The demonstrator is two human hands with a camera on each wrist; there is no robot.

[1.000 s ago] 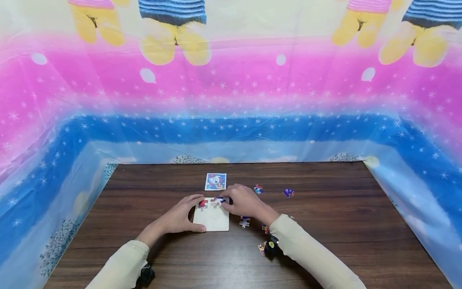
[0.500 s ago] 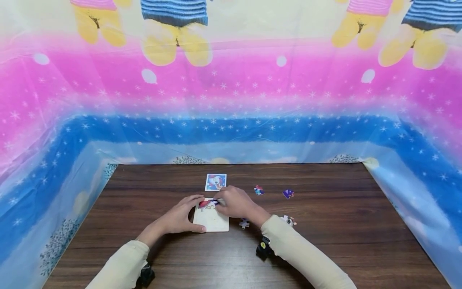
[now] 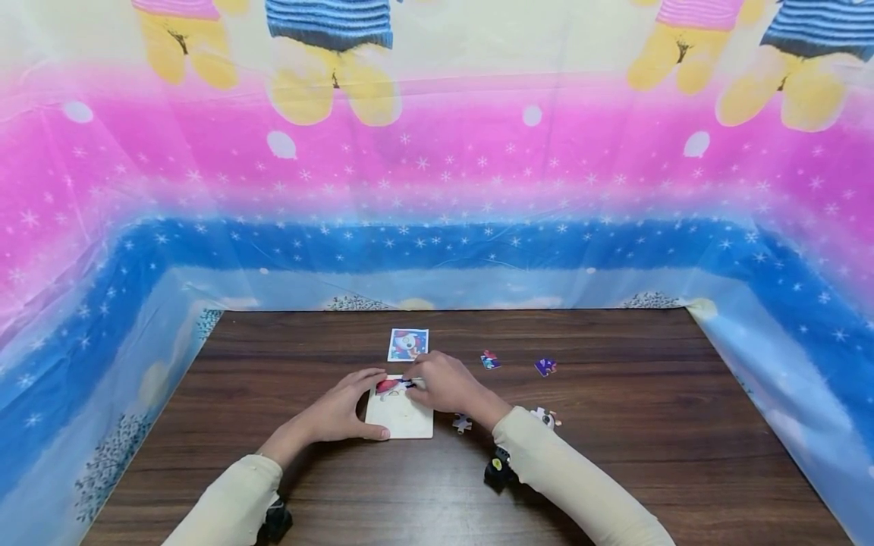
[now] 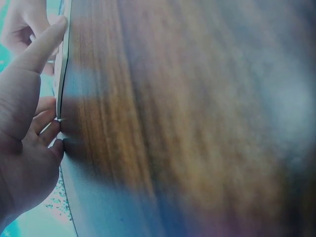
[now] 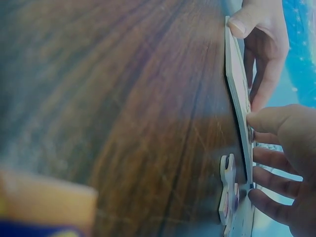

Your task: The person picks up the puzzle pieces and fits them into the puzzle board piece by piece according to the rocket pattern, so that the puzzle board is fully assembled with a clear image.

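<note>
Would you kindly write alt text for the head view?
A person's left hand holds a white puzzle board while the right hand touches a puzzle piece near its far edge, on a dark table. A picture card lies beyond; loose pieces lie to the right.

You have a dark brown, wood-grained surface [image 3: 369, 493] in front of you. Flat on it lies a whitish square board [image 3: 403, 421], with a small picture card [image 3: 408, 345] just beyond. To the board's right you can see loose puzzle pieces: a purple piece [image 3: 545, 367] and a red-and-blue piece [image 3: 490, 359] farther back, a partly hidden white piece [image 3: 545, 416] nearer you, and a pale piece [image 3: 462, 423] near the board.
</note>
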